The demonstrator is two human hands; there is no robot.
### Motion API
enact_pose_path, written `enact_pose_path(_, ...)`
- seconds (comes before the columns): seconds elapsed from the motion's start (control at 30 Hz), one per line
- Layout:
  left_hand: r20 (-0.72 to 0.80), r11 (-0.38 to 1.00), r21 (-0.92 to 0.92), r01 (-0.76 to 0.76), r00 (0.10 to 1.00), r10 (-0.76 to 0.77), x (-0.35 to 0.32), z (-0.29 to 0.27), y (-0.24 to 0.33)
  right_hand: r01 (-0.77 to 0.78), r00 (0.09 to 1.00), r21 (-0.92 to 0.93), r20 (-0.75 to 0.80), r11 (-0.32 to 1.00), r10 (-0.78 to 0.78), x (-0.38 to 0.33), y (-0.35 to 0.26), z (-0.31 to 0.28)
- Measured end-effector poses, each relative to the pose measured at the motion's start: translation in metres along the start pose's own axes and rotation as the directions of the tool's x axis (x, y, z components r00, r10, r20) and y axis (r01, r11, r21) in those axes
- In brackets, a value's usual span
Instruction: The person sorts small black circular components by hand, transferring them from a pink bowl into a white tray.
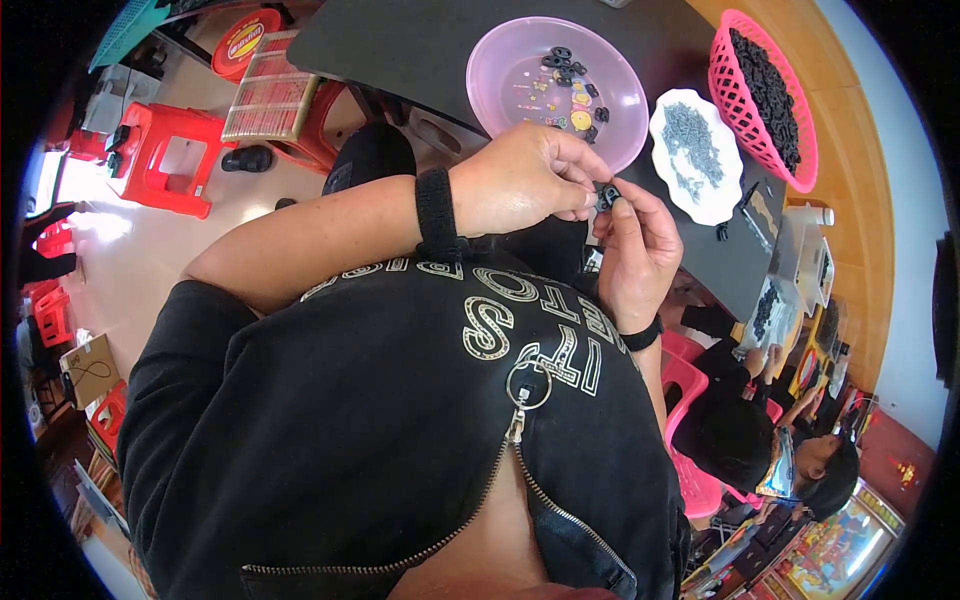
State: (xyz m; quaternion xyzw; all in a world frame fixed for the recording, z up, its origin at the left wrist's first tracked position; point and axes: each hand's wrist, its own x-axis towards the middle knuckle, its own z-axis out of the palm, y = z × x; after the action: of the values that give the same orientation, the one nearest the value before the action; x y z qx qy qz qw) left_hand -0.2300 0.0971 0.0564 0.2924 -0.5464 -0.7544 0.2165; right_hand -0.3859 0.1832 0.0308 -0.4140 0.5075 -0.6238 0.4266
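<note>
Held between both hands, just past my chest, is a small black plastic cord lock (pixel 607 197) with round holes in it. My left hand (pixel 535 178) comes in from the left and pinches its left side between thumb and fingers. On the other side my right hand (pixel 645 245) grips it with thumb and forefinger. Beyond them a pink-purple plastic basin (pixel 490 70) has several similar black pieces (pixel 563 62) lying in it. A white scalloped dish (pixel 722 205) to the right holds a heap of tiny grey metal parts (pixel 690 135), too small to make out singly.
A pink lattice basket (pixel 728 100) full of black pieces (pixel 765 95) stands at the far right of the dark table (pixel 390 45). Tweezers-like tools (pixel 757 225) lie near the dish. Another person (pixel 735 420) sits to the right. Red stools (pixel 170 150) stand on the left.
</note>
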Motion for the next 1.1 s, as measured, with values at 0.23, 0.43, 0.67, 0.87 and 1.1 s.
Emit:
enact_pose_path(0.23,-0.006,1.000,-0.013,0.016,1.000,-0.016,0.000,0.001,0.002,-0.015,1.000,-0.019,-0.006,1.000,0.015,0.000,0.001,0.000)
enact_pose_path(0.43,-0.019,0.998,-0.067,0.007,1.000,-0.009,0.001,0.002,0.000,0.058,0.997,-0.146,0.055,0.988,-0.050,0.001,0.001,0.002)
enact_pose_path(0.67,-0.050,0.999,-0.034,0.037,0.998,-0.039,-0.001,0.002,0.001,0.092,0.995,-0.193,0.067,0.977,-0.081,-0.001,-0.002,0.009)
enact_pose_path(0.87,-0.037,0.996,-0.047,0.071,0.997,-0.072,-0.002,0.001,0.003,0.149,0.989,-0.273,0.054,0.950,-0.140,-0.004,-0.002,0.007)
enact_pose_path(1.1,0.006,0.996,-0.017,0.083,0.997,-0.083,-0.002,-0.001,-0.001,0.168,0.986,-0.262,0.030,0.950,-0.166,-0.006,-0.004,0.008)
